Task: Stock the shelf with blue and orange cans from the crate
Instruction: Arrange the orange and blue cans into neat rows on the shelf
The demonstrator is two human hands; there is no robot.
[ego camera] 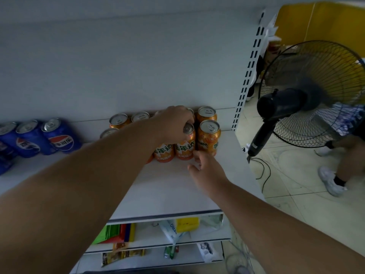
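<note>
1. Orange cans (165,153) are grouped upright at the back right of the white shelf (177,186), in rows against the back panel; the front row shows labels, the rear ones only their silver tops.
2. Left hand (173,123) is reached over the group from above, forearm stretched diagonally across the shelf; its fingers are curled down round the top of one orange can (185,146) in the front row, which is gripped at the rim.
3. Right hand (205,167) is held low in front of the cans, palm down, fingers loosely bent and holding nothing; fingertips lie just beside the base of the rightmost front can (209,138), contact cannot be told.
4. Blue cans (59,138) are seen at the left end of the same shelf, well apart from the orange group, standing in a row.
5. Left forearm blocks part of the orange group: several cans on its left side are hidden except for their tops.
6. Slotted upright (249,70) marks the right edge of the shelf unit.
7. Black fan (308,99) stands on the tiled floor (296,194) to the right, its cable trailing on the floor.
8. Another person's leg and white shoe (329,180) are seen beyond the fan.
9. Lower shelves (158,244) below hold packets in green, yellow and white; contents are too blurred to name.
</note>
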